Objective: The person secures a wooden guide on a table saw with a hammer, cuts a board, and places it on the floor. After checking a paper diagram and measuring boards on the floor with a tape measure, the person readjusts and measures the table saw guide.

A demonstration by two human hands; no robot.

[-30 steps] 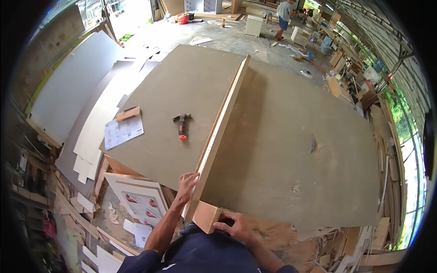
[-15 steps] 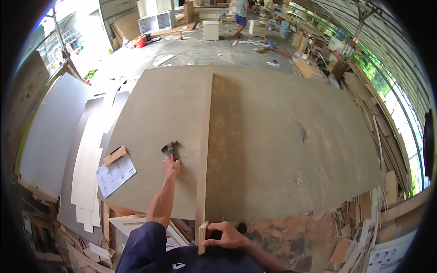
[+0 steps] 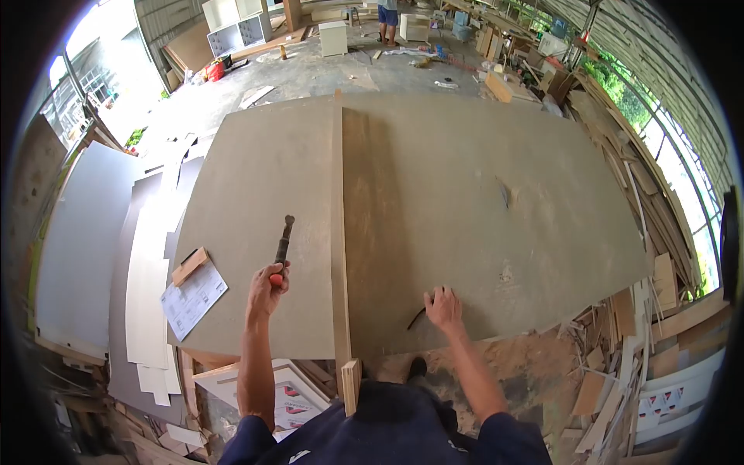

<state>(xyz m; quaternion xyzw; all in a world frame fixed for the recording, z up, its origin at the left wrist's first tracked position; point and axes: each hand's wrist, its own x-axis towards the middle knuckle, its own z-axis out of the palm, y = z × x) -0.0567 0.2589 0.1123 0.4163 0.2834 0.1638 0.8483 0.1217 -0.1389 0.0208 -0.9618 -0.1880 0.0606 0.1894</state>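
My left hand (image 3: 269, 288) is wrapped round the red and black handle of a hammer (image 3: 284, 240), its head raised away from me over the left part of the big board (image 3: 473, 194). A long narrow wooden strip (image 3: 339, 232) stands on edge across the board, with a small wood block (image 3: 351, 386) at its near end by my body. Right of the strip, my right hand (image 3: 444, 308) is over the near part of the board with its fingers bent. A thin dark object (image 3: 416, 318) shows beside its fingers; whether they grip it is unclear.
A printed sheet (image 3: 195, 301) lies at the board's left, with a wood piece (image 3: 190, 266) on it. Pale panels (image 3: 81, 248) lean at the far left. Scrap wood (image 3: 659, 209) is piled along the right. A person (image 3: 388, 19) stands in the background near white cabinets (image 3: 332, 38).
My left hand has lifted the hammer and turned it. My right hand has left the wood block and moved up and right over the board. The thin dark object now shows beside it.
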